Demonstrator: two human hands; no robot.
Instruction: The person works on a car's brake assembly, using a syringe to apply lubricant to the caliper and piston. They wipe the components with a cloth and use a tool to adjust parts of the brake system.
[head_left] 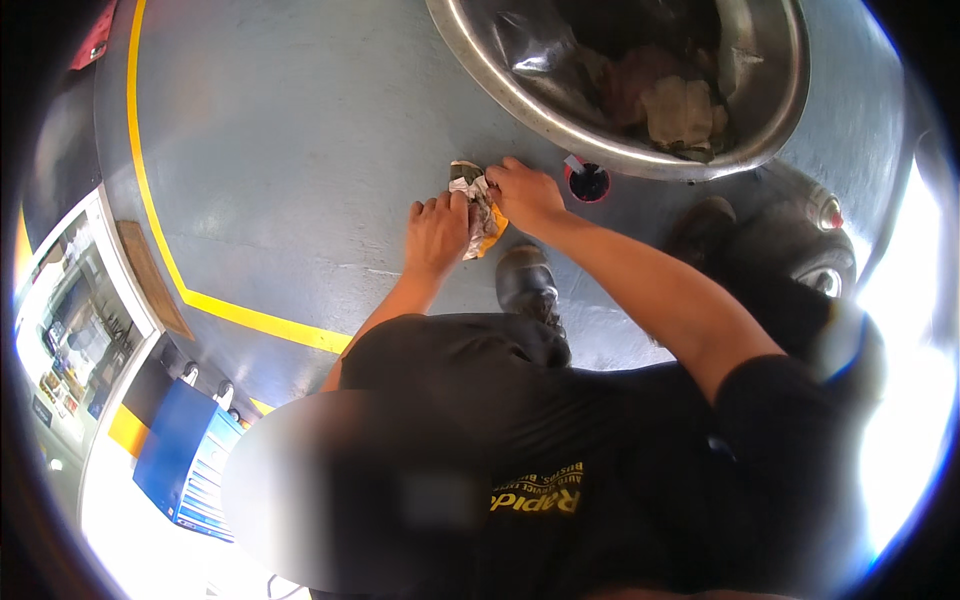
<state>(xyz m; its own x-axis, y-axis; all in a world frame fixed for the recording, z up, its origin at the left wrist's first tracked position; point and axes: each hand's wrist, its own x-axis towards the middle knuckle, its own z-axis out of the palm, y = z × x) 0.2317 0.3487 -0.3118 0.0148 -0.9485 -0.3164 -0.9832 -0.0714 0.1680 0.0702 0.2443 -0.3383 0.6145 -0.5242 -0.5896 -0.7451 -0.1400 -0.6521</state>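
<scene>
Low over the grey floor, both my hands are closed on a crumpled white and yellow wad (484, 222), which could be cloth or paper. My left hand (436, 235) grips its left side, with the fingers curled. At its upper right edge, my right hand (525, 197) pinches it. A dark greenish patch shows at the wad's far end. Just right of my right hand stands a small red container (588, 184) with dark contents and a pale flat piece sticking up at its rim.
A large round metal tub (505, 97) with crumpled cloths (680, 113) inside stands at the far right. A dark boot (525, 278) is just below my hands. A wheel (825, 265) is at the right. A yellow floor line (160, 225) and a blue drawer cabinet (180, 450) lie left.
</scene>
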